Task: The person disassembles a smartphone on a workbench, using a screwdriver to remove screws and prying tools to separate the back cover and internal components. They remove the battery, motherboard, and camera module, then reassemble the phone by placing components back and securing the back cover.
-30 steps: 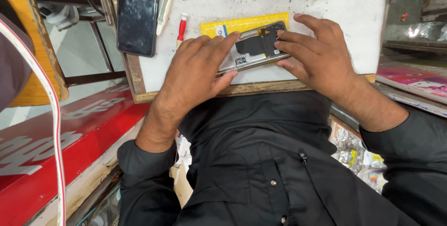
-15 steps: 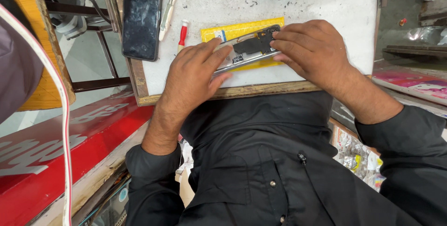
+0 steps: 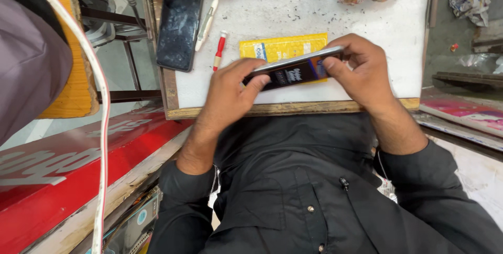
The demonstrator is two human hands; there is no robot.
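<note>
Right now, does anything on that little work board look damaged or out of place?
Yes. The opened phone held by the left hand and right hand has its insides exposed. The dark phone hangs over the white board edge, and the board is speckled with dark bits.

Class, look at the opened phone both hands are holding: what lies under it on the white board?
A yellow packet shows behind the opened phone; its lower part is covered by phone and hands.

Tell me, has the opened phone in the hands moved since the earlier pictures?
Yes. The opened phone lay flat on the yellow packet before; now both hands have tipped it up on its long edge, its front edge lifted toward the person.
</note>
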